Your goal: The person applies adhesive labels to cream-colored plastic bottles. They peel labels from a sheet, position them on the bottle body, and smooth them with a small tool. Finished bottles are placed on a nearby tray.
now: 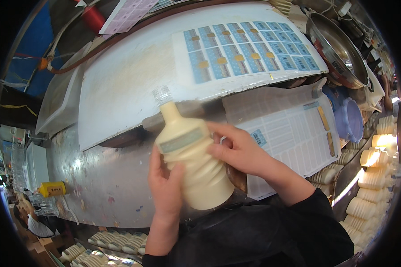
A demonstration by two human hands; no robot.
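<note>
A cream-coloured bottle with ribbed sides and a clear threaded neck leans away from me, base toward my body. My left hand is closed on its left side, thumb lying along the ribs. On the other side my right hand grips near the shoulder, its thumb pressed to the bottle and some fingers hidden behind it. A greyish-green label strip crosses the upper body between the hands. Just right of my right hand lies a mostly stripped label sheet, with a small blue barcode sticker on it.
A raised white board carries a sheet of blue labels. A metal pan and a purple tub stand to the right. Rows of cream bottles line the right side and lower left. A yellow container sits left.
</note>
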